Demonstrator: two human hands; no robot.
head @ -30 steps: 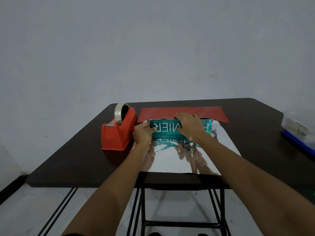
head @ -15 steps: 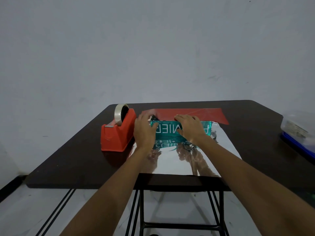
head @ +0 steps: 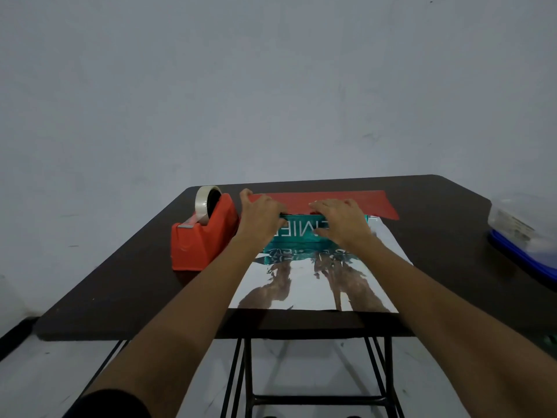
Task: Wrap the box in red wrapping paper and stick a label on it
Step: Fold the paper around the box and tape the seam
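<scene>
Box (head: 301,233): teal, flat rectangular carton, white block letters on top, mid worktop (head: 135,282).
Sits on wrapping paper (head: 316,285): mirror-silver side up, slightly wrinkled, reflecting forearms; matte red face shows as strip at box's 12 o'clock.
Right grip (head: 340,221): open palm flat on box top, fingers straight toward red strip.
Left grip (head: 259,217): at box's 10 o'clock corner over paper edge; whether it pinches, cannot tell.
Tape dispenser (head: 200,239): orange, blocky plastic, clear roll, at 9 o'clock.
Dark matte worktop.
</scene>
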